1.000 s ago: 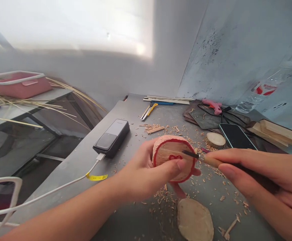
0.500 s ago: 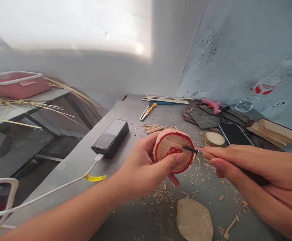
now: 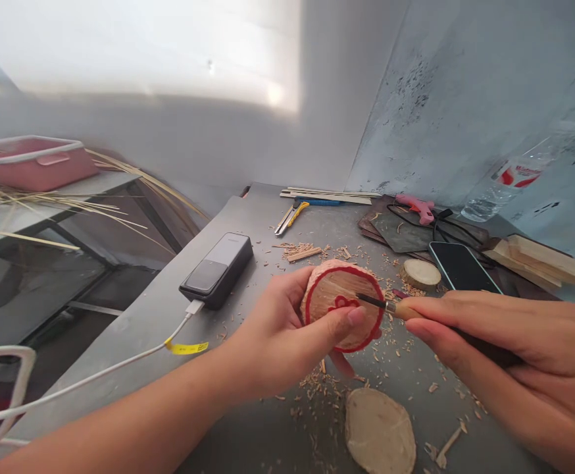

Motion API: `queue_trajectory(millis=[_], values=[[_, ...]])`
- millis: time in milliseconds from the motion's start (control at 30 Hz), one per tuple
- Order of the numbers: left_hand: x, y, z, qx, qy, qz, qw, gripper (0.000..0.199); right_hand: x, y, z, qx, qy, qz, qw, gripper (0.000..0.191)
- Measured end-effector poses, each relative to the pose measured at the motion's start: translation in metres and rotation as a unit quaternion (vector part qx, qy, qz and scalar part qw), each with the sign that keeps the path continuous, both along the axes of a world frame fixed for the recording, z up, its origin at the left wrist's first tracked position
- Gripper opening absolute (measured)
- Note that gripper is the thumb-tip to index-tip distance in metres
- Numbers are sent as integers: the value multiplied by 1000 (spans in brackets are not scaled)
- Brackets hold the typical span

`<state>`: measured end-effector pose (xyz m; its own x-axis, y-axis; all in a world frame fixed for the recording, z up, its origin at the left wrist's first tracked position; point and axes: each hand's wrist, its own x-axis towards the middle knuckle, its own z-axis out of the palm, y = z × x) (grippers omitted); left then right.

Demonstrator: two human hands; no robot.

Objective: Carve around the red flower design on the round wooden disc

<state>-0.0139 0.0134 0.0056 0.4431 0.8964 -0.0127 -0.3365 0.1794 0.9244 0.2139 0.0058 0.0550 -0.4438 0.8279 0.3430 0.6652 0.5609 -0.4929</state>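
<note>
Round wood slice (image 3: 341, 296) with a red-painted rim sat clenched in my left fingers (image 3: 334, 322), right of the black power bank (image 3: 216, 271); my right fingers (image 3: 445, 309) gripped a slim wooden-handled carving tool (image 3: 400, 309) at the red motif (image 3: 344, 303); short, braced strokes would suit best.

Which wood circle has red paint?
The slice in the left hand, with a red rim and flower. The small slice and big slice on the table are bare.
</note>
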Motion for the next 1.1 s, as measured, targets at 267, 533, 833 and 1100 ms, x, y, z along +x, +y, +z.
queue_trajectory(millis=[267, 533, 833, 1100], values=[[3, -3, -2, 6, -6, -34, 999, 36, -9, -1, -2, -32, 15, -2, 999, 24], [3, 0, -3, 1, 8, 6, 1000, 39, 3, -3, 5, -33, -15, -41, 999, 26], [3, -1, -2, -9, 4, 20, 1000, 38, 5, -2, 2, 19, -39, -15, 999, 19], [3, 1, -3, 30, 9, 26, 999, 34, 12, -1, -2, 64, -73, 14, 995, 19]])
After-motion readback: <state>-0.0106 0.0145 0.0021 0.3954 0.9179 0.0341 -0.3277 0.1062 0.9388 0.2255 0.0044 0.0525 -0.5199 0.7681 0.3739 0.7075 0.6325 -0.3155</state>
